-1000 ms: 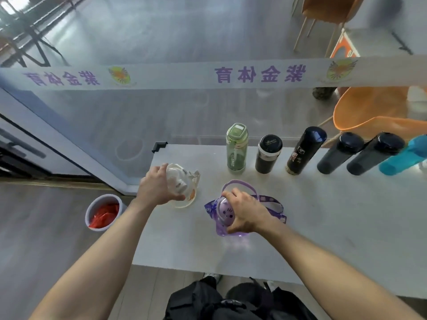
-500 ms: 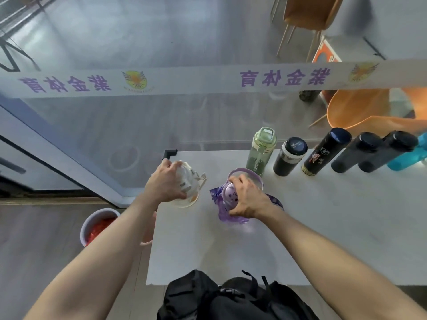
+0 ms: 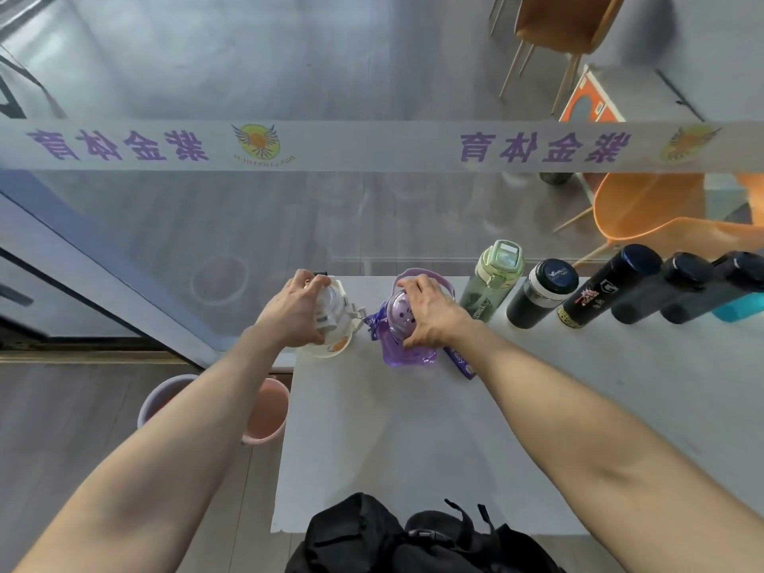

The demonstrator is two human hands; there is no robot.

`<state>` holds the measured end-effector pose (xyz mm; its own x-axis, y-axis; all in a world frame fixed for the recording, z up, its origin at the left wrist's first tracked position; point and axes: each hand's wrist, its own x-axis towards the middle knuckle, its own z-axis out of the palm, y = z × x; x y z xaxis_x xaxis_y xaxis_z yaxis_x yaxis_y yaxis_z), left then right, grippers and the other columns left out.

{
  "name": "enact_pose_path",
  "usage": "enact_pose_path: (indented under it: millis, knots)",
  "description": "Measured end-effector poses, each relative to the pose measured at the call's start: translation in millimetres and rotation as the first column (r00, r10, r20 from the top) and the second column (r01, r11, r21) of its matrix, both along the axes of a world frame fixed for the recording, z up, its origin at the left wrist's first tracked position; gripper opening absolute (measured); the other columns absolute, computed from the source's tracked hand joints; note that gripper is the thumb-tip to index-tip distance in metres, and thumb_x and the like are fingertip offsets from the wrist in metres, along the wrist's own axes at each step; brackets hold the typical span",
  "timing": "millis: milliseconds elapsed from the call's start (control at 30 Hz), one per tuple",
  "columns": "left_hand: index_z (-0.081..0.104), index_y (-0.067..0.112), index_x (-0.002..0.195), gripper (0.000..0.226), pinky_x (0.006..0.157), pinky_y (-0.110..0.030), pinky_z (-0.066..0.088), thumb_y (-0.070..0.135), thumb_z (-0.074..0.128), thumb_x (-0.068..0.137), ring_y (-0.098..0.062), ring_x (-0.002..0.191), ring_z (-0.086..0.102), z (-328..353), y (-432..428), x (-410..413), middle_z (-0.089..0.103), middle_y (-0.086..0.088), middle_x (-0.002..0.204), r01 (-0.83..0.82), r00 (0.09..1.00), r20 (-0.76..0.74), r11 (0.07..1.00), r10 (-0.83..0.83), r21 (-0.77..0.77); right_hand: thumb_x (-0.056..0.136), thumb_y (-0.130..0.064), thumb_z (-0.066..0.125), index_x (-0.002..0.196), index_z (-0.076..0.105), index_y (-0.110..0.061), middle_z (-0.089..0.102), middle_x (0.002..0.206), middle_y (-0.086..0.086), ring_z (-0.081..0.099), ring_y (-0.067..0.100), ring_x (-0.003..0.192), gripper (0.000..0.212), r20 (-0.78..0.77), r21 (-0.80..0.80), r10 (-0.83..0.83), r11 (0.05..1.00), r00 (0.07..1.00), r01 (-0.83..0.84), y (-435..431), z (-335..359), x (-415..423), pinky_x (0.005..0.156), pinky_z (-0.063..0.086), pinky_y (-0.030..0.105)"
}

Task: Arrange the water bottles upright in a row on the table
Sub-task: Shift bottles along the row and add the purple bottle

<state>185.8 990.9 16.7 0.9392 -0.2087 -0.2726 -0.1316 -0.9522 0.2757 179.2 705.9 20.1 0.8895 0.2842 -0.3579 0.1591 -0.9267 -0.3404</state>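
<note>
Purple see-through plastic water bottle with a round lid point(image 3: 407, 345) stands at the far side of the white table point(image 3: 413, 428), just left of a tall green see-through plastic bottle point(image 3: 490, 283). On its other side, near the table's far left corner, is a cream plastic bottle with a white flip lid point(image 3: 330, 324). To the right of the green one the row goes on: a short black flask with a white band point(image 3: 539, 295), a tall black flask with a picture on it point(image 3: 599, 291), two more dark flasks point(image 3: 661, 291), and a blue-green bottle point(image 3: 740, 310) at the end.

I think the cream bottle could fall off, because it sits so close to the corner, and a pink bucket point(image 3: 268, 415) is on the floor below. The purple bottle's flat purple strap point(image 3: 459, 359) lies on the table beside the right wrist. If the arm catches it while pulling away, the purple bottle could tip and bump the green one, and then the whole row might go down.

The right hand point(image 3: 430, 316) holds the purple bottle's lid from above, with its fingers bent round it. The left hand point(image 3: 295, 314) holds the cream bottle's lid the same way, fingers curled on it
</note>
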Motion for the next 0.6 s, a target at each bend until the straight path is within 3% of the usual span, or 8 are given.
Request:
enact_pose_path:
  millis: [133, 200, 300, 533, 600]
  knots:
    - [0.034, 0.040, 0.157, 0.112, 0.094, -0.041, 0.059, 0.029, 0.097, 0.064, -0.030, 0.128, 0.056, -5.8, 8.5, 9.8, 0.024, 0.006, 0.150, -0.013, 0.999, -0.034, 0.998, 0.011, -0.061, 0.065, -0.060, 0.090, 0.163, 0.017, -0.017, 0.032, 0.148, 0.010, 0.033, 0.033, 0.145, 0.129, 0.068, -0.135, 0.019, 0.991, 0.998, -0.009, 1.2, -3.0, 7.2, 0.123, 0.032, 0.043]
    - [0.033, 0.039, 0.159, 0.112, 0.095, -0.039, 0.057, 0.025, 0.095, 0.067, -0.031, 0.133, 0.053, -7.6, 10.3, 8.5, 0.022, 0.005, 0.153, -0.016, 0.999, -0.039, 0.997, 0.013, -0.079, 0.065, -0.065, 0.087, 0.159, 0.023, -0.019, 0.034, 0.145, 0.010, 0.039, 0.033, 0.141, 0.123, 0.101, -0.103, -0.013, 0.994, 0.995, 0.023, 2.6, -8.9, 1.0, 0.120, 0.038, 0.046]
    - [0.032, 0.040, 0.160, 0.110, 0.098, -0.038, 0.056, 0.023, 0.093, 0.070, -0.032, 0.134, 0.052, -9.5, 11.6, 4.4, 0.021, 0.002, 0.155, -0.017, 0.999, -0.036, 0.996, 0.014, -0.093, 0.069, -0.056, 0.087, 0.156, 0.030, -0.020, 0.034, 0.143, 0.008, 0.042, 0.032, 0.137, 0.110, 0.116, -0.022, -0.042, 0.999, 0.992, 0.044, 0.9, -13.4, -4.6, 0.113, 0.047, 0.045]
    - [0.030, 0.040, 0.160, 0.109, 0.098, -0.042, 0.057, 0.022, 0.090, 0.071, -0.035, 0.132, 0.050, -8.0, 10.7, 1.3, 0.024, 0.001, 0.153, 0.000, 1.000, -0.026, 0.996, -0.002, -0.094, 0.069, -0.052, 0.087, 0.165, 0.022, -0.018, 0.033, 0.151, 0.008, 0.040, 0.031, 0.141, 0.120, 0.104, -0.012, -0.096, 0.995, 0.990, 0.098, 4.3, -10.0, 3.8, 0.113, 0.047, 0.044]
    - [0.029, 0.042, 0.160, 0.112, 0.106, -0.044, 0.053, 0.028, 0.091, 0.068, -0.035, 0.133, 0.049, -10.1, 10.6, 0.0, 0.028, 0.000, 0.154, -0.011, 1.000, 0.000, 0.997, 0.011, -0.076, 0.069, -0.057, 0.085, 0.166, 0.023, -0.019, 0.034, 0.154, 0.011, 0.039, 0.033, 0.142, 0.121, 0.130, -0.061, -0.095, 0.993, 0.987, 0.104, 5.3, -11.4, 6.6, 0.117, 0.043, 0.046]
